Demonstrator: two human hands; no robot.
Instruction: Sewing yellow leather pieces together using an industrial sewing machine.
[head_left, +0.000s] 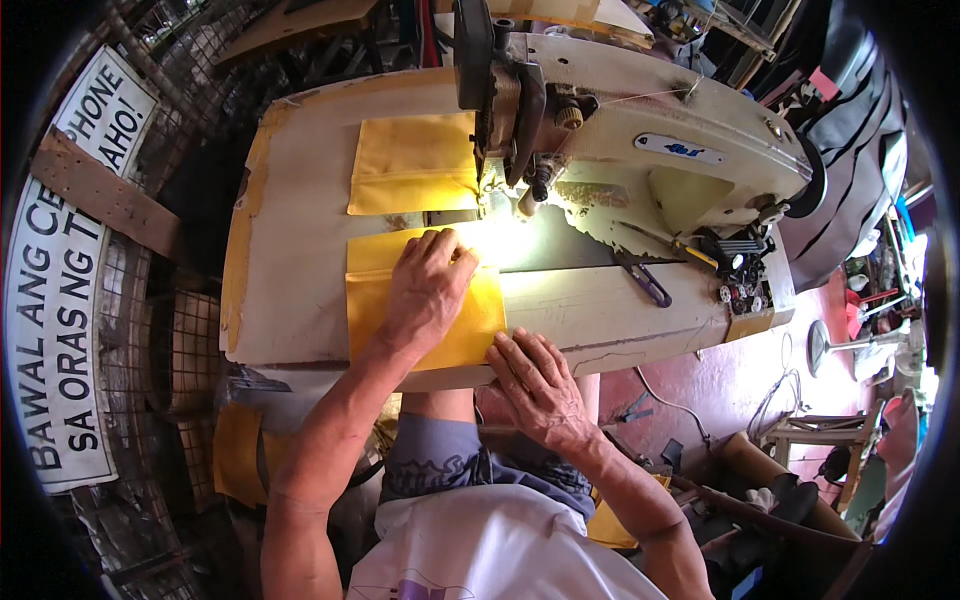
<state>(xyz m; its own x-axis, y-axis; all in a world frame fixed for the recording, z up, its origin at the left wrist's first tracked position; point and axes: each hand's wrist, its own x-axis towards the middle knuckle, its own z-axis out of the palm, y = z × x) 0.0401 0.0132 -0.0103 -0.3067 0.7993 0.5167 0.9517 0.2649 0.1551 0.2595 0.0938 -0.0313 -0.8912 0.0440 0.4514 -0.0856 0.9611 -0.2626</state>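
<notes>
A yellow piece of fabric [467, 330] with a seam across it lies on the sewing machine table before me. My left hand [425, 290] is on its far part, with bent fingers pinched together at the edge close to the needle area. At its near right corner rests my right hand [545, 385], fingers stretched out over the table's front edge. A second yellow piece [410, 155], similarly seamed, lies farther back, its right end by the presser foot [486, 195]. The sewing machine [640, 110] stands beyond my hands, and its bright lamp washes out the spot beside my left fingertips.
Thread snips [645, 280] and a yellow-handled tool [695, 252] lie on the table [290, 250] at the right. Several bobbins [742, 295] sit by its right end. A wire mesh wall with a white sign [60, 300] stands left. More yellow material [238, 455] hangs below.
</notes>
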